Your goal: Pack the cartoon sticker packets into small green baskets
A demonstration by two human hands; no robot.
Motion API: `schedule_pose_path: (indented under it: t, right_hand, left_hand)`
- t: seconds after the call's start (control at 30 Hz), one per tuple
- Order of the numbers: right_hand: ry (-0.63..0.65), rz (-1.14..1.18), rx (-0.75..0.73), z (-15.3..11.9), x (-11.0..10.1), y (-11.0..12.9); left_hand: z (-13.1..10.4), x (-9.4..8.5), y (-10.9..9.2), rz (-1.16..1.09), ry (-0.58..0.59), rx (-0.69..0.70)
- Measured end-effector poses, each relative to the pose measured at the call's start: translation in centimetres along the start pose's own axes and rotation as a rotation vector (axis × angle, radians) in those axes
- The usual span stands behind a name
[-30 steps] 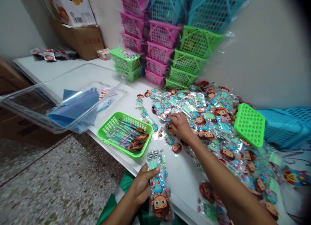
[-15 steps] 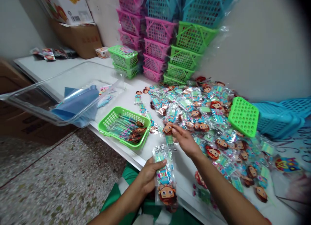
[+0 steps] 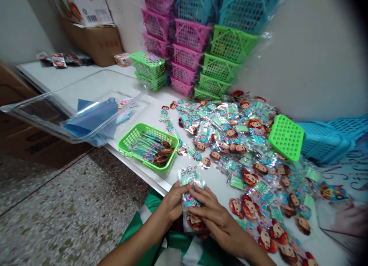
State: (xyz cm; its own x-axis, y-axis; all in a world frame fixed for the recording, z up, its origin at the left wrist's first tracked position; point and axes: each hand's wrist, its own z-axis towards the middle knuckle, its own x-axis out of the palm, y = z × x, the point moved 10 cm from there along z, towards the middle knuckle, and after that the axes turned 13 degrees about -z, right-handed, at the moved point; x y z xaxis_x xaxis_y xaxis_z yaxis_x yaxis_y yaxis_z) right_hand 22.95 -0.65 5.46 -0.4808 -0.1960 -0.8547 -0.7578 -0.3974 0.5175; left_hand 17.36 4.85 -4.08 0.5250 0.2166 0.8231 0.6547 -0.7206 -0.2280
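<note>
My left hand (image 3: 173, 202) is closed round a small stack of clear plastic packets (image 3: 189, 177) with cartoon-character heads, held upright at the table's front edge. My right hand (image 3: 215, 217) lies across the front of that stack, its fingers pressed on the packets and covering much of the printed face. Left of the hands stands a green basket (image 3: 125, 138) with a row of similar packets in it. To the right and behind spreads a big loose pile of packets (image 3: 230, 122).
An upturned green basket (image 3: 286, 137) rests at the pile's right, beside stacked blue baskets (image 3: 327, 141). Wrapped pink, green and blue baskets (image 3: 191, 34) tower at the back. A clear plastic tub (image 3: 43, 130) holding blue sheets overhangs the left front edge. Cartons (image 3: 97, 43) stand far left.
My right hand has come down from the pile's near edge to the stack in my left hand, and the packet it pinched has left that spot. The left hand has barely moved.
</note>
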Motion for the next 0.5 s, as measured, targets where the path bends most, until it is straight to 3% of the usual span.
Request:
schedule_pose_path:
  t: [0.13, 0.2, 0.27, 0.33, 0.5]
  right_hand:
    - [0.042, -0.033, -0.109, 0.4, -0.4, 0.4]
    - [0.061, -0.086, -0.169, 0.8, -0.6, 0.6]
    - [0.021, -0.176, -0.197, 1.0, -0.9, 0.6]
    - [-0.099, -0.283, -0.185, 0.9, -1.4, 0.3]
    - [-0.334, -0.307, -0.013, -0.6, -2.1, -0.6]
  left_hand:
    - [0.6, 0.2, 1.9, -0.001, 0.091, -0.168]
    - [0.5, 0.0, 2.1, -0.01, 0.104, -0.182]
    - [0.4, -0.1, 1.5, 0.002, 0.096, -0.122]
    - [0.4, -0.1, 0.3, 0.016, 0.061, -0.007]
    - [0.0, -0.2, -2.1, 0.032, -0.053, 0.265]
